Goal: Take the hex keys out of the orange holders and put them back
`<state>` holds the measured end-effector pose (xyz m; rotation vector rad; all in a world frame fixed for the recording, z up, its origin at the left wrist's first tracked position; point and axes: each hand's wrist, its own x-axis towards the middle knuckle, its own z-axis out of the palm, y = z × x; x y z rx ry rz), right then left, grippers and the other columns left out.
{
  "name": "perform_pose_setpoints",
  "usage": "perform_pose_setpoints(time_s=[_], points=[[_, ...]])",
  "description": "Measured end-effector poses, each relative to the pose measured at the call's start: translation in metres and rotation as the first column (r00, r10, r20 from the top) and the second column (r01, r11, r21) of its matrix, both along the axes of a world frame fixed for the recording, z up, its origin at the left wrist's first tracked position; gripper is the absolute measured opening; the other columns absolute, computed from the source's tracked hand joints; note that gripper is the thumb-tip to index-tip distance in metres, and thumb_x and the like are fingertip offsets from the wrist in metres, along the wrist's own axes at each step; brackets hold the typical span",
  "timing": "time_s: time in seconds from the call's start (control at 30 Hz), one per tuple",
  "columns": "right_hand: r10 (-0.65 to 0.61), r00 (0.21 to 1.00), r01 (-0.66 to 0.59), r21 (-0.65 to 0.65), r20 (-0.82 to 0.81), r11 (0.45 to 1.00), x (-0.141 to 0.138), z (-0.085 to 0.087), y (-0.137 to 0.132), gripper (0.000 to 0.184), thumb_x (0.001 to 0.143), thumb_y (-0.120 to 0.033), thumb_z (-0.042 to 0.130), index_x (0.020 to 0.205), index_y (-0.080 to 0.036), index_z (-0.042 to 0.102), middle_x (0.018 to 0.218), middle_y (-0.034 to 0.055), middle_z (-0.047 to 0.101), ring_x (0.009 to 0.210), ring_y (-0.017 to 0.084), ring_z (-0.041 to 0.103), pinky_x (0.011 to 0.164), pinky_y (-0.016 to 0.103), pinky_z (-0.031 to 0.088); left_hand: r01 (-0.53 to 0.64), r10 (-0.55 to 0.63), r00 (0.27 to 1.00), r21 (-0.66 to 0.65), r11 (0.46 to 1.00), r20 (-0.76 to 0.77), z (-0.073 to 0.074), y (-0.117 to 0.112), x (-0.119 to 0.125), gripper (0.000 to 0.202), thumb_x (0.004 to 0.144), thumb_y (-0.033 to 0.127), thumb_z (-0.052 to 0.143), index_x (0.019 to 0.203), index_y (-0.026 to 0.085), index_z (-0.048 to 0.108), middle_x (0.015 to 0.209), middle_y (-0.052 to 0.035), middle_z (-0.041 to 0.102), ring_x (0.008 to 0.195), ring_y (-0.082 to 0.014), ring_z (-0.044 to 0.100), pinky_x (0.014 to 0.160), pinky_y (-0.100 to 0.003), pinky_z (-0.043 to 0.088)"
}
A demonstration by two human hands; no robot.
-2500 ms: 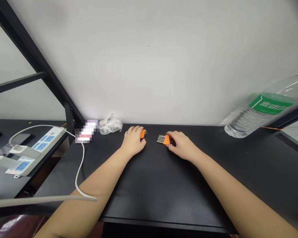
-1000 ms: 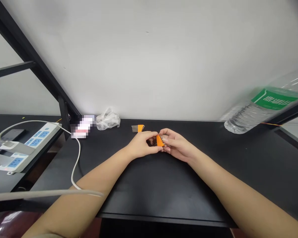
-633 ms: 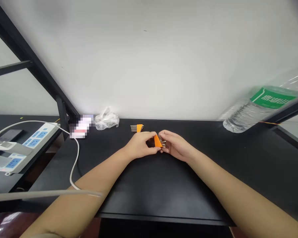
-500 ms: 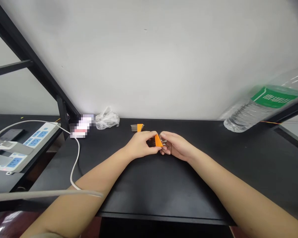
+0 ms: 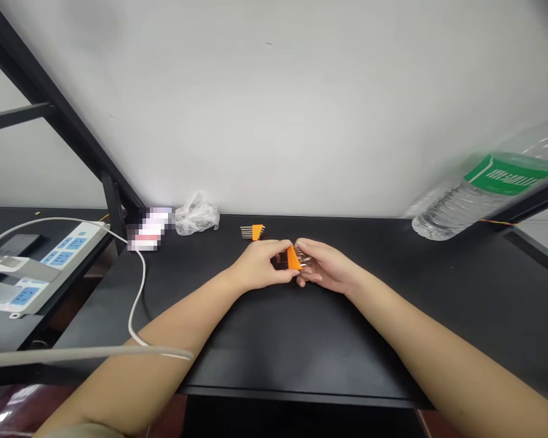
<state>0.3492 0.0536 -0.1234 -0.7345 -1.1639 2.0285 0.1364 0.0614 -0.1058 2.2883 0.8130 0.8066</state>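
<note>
Over the middle of the black table, both hands are on a hex key set whose orange holder (image 5: 294, 258) faces me. My left hand (image 5: 261, 265) grips the holder between thumb and fingers. From the right, my right hand (image 5: 324, 264) is closed around the short metal ends that stick out, thumb above and fingers curled below. Those fingers hide part of the keys. Behind my left hand, a second hex key set (image 5: 257, 232) in an orange holder lies on the table, its long shafts pointing left.
A crumpled clear plastic bag (image 5: 197, 215) lies by the wall. To the right stands a large water bottle (image 5: 506, 175) with a green label. On the left are a white power strip (image 5: 57, 261) and a white cable (image 5: 139, 286) crossing near my left forearm. A black table (image 5: 301, 340) spans the front.
The hex key set has turned slightly in my hands, and my right fingers have shifted a little around its metal ends. The view has tilted slightly.
</note>
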Motion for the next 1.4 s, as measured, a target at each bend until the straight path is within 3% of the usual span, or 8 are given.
perform_pose_setpoints(time_s=[0.17,0.33,0.6,0.77,0.9,1.03,1.17,1.4], points=[[-0.024,0.999,0.024,-0.007,-0.022,1.000,-0.0008,0.0004,0.0003,0.030,0.096,-0.047,0.065,0.085,-0.020,0.058,0.060,-0.0082,0.046,0.042,0.004,0.030,0.064,0.033,0.059,-0.052,0.052,0.998,0.010,0.999,-0.021,-0.0008,0.0001,-0.0002,0.016,0.083,0.033,0.070,0.087,0.021,0.060,0.080,0.0015,0.064,0.073,-0.0140,0.058,0.071,-0.026,0.047],[-0.087,0.992,0.086,-0.022,-0.086,0.996,-0.0003,-0.0007,0.0018,0.023,0.092,-0.040,0.074,0.093,-0.021,0.061,0.066,-0.0077,0.047,0.048,0.004,0.034,0.069,0.032,0.059,-0.111,0.111,0.993,0.020,0.994,-0.034,-0.0029,0.0027,-0.0013,0.019,0.082,0.034,0.072,0.094,0.022,0.062,0.083,0.0014,0.065,0.073,-0.0139,0.058,0.070,-0.026,0.047],[-0.103,0.993,0.104,0.018,-0.050,0.994,-0.0027,-0.0012,-0.0006,0.027,0.093,-0.045,0.071,0.104,-0.023,0.059,0.064,-0.0089,0.048,0.047,0.006,0.037,0.069,0.036,0.060,-0.110,0.109,0.994,-0.004,0.994,-0.027,-0.0043,0.0011,-0.0008,0.019,0.081,0.034,0.073,0.090,0.022,0.062,0.078,0.0028,0.063,0.069,-0.0123,0.056,0.067,-0.025,0.046],[-0.035,0.999,0.039,0.101,-0.039,0.994,-0.0003,-0.0012,-0.0012,0.029,0.092,-0.041,0.073,0.107,-0.024,0.055,0.058,-0.0116,0.049,0.042,0.006,0.040,0.072,0.038,0.062,-0.056,0.057,0.998,-0.062,0.997,0.011,-0.0007,-0.0011,0.0002,0.013,0.081,0.029,0.070,0.088,0.021,0.062,0.075,0.0041,0.063,0.068,-0.0112,0.057,0.068,-0.024,0.046],[0.064,0.997,-0.060,0.088,-0.049,0.994,0.0043,-0.0008,0.0006,0.023,0.096,-0.041,0.067,0.098,-0.022,0.054,0.057,-0.0108,0.052,0.039,0.005,0.042,0.072,0.038,0.063,-0.027,0.027,1.000,-0.038,0.999,0.008,0.0009,-0.0018,-0.0002,0.013,0.082,0.030,0.069,0.086,0.021,0.060,0.076,0.0032,0.062,0.068,-0.0113,0.056,0.067,-0.024,0.046],[0.125,0.990,-0.128,0.039,0.068,0.991,0.0071,0.0008,0.0005,0.030,0.097,-0.047,0.065,0.090,-0.020,0.055,0.056,-0.0092,0.054,0.038,0.006,0.046,0.072,0.042,0.064,-0.024,0.025,0.999,0.023,0.999,-0.029,0.0001,-0.0019,-0.0011,0.014,0.081,0.030,0.069,0.085,0.021,0.059,0.076,0.0032,0.061,0.069,-0.0117,0.056,0.065,-0.024,0.044],[0.056,0.989,-0.064,0.055,0.137,0.996,0.0051,0.0024,-0.0021,0.036,0.095,-0.051,0.065,0.083,-0.020,0.053,0.050,-0.0125,0.043,0.034,0.004,0.033,0.067,0.042,0.065,-0.029,0.033,0.997,0.052,0.998,-0.068,0.0004,-0.0015,-0.0010,0.015,0.081,0.029,0.069,0.085,0.021,0.057,0.075,0.0037,0.060,0.069,-0.0117,0.055,0.065,-0.023,0.042],[-0.065,0.992,0.062,0.029,0.108,0.998,0.0003,0.0002,-0.0009,0.040,0.093,-0.055,0.067,0.081,-0.023,0.047,0.051,-0.0134,0.030,0.037,0.003,0.018,0.047,0.030,0.057,-0.105,0.111,0.989,0.065,0.992,-0.097,-0.0006,0.0010,-0.0009,0.021,0.078,0.033,0.071,0.077,0.020,0.054,0.071,0.0034,0.060,0.064,-0.0120,0.053,0.063,-0.024,0.041]])
